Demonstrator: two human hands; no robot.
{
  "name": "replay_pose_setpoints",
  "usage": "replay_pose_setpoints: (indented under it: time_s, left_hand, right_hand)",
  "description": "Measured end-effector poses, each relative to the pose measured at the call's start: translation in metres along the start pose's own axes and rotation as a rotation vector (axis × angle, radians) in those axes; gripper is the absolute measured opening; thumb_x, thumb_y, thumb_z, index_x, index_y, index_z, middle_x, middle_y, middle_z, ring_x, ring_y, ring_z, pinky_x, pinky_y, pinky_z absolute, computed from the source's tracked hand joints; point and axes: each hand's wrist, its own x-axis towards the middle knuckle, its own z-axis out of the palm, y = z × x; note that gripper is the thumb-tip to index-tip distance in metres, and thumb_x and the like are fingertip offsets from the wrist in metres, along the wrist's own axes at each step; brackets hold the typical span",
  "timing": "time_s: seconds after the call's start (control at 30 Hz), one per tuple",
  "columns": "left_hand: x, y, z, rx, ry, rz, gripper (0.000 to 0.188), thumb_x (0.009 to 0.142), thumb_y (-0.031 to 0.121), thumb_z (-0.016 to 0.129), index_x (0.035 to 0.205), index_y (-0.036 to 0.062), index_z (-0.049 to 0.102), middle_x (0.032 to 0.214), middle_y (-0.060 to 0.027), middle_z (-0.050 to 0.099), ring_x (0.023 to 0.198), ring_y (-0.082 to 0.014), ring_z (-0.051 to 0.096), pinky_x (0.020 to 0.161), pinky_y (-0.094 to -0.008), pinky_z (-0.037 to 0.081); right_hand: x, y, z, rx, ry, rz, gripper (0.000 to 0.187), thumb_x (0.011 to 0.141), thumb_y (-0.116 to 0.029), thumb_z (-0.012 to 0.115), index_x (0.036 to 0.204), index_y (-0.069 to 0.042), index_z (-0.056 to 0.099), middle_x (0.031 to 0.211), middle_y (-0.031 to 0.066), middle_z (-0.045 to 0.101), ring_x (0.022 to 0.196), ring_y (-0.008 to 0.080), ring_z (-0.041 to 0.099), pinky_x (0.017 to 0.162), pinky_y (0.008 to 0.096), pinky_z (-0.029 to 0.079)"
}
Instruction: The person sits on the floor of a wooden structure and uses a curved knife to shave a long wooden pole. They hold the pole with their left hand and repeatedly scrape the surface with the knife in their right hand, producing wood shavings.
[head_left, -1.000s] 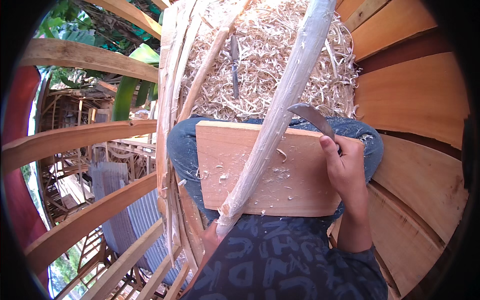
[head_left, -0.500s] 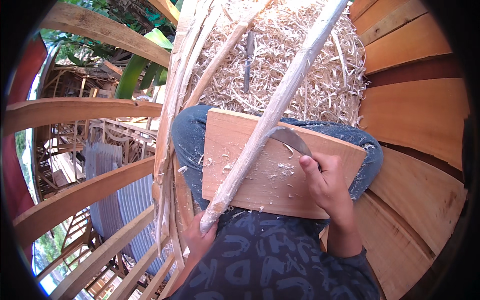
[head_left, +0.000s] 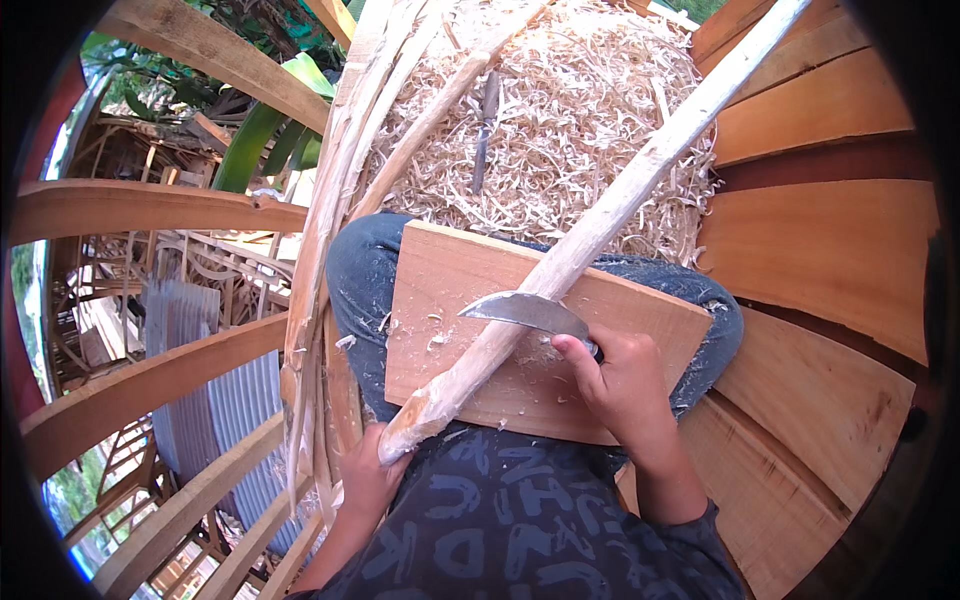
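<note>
My right hand (head_left: 628, 378) is closed round the handle of a knife with a curved blade (head_left: 530, 308). The blade lies across a long peeled wooden pole (head_left: 610, 225), its tip reaching past the pole's left side. Closed about the pole's near end is my left hand (head_left: 368, 468), by my waist. The pole slants up to the far right over a flat wooden board (head_left: 440, 270), which rests across my lap. Small shavings are scattered on the board. My right fingers hide most of the knife's handle.
Beyond my knees lies a thick heap of curled wood shavings (head_left: 570, 110), with a dark narrow tool (head_left: 486, 130) on it. Long wood strips (head_left: 330, 250) run along my left, beside a slatted railing (head_left: 160, 212). Wide planks (head_left: 815, 260) line the right.
The knife has come nearer and to the left, from the pole's right edge to across it. The pole's far end has swung to the right.
</note>
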Motion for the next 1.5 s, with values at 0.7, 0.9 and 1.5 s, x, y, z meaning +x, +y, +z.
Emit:
replay_pose_setpoints:
  time_s: [0.7, 0.9, 1.5]
  left_hand:
    - [-0.004, 0.027, 0.004, 0.085, -0.064, -0.025, 0.051, 0.08, 0.027, 0.075, 0.116, 0.0033, 0.048, 0.083, -0.0163, 0.065, 0.073, -0.0345, 0.067, 0.059, -0.0402, 0.051]
    - [-0.005, 0.024, 0.015, -0.061, 0.022, 0.058, 0.057, 0.081, 0.023, 0.075, 0.121, 0.0004, 0.042, 0.094, -0.0187, 0.065, 0.079, -0.0374, 0.067, 0.065, -0.042, 0.053]
    - [0.003, 0.016, 0.027, -0.075, 0.019, 0.097, 0.059, 0.078, 0.015, 0.077, 0.122, 0.0, 0.04, 0.099, -0.0213, 0.061, 0.088, -0.0408, 0.064, 0.07, -0.0444, 0.051]
  right_hand:
    - [-0.036, -0.003, 0.026, -0.32, -0.138, -0.205, 0.05, 0.085, -0.052, 0.062, 0.064, -0.007, 0.06, 0.051, 0.0117, 0.056, 0.046, 0.0296, 0.06, 0.041, 0.0386, 0.045]
    - [-0.029, 0.001, 0.027, -0.416, -0.011, -0.217, 0.051, 0.084, -0.054, 0.063, 0.061, -0.009, 0.056, 0.046, 0.0079, 0.051, 0.042, 0.0259, 0.057, 0.038, 0.036, 0.04]
    - [-0.013, 0.003, -0.011, 0.056, -0.038, 0.052, 0.027, 0.083, -0.021, 0.072, 0.085, 0.002, 0.059, 0.06, 0.0166, 0.058, 0.049, 0.0278, 0.057, 0.05, 0.0343, 0.044]
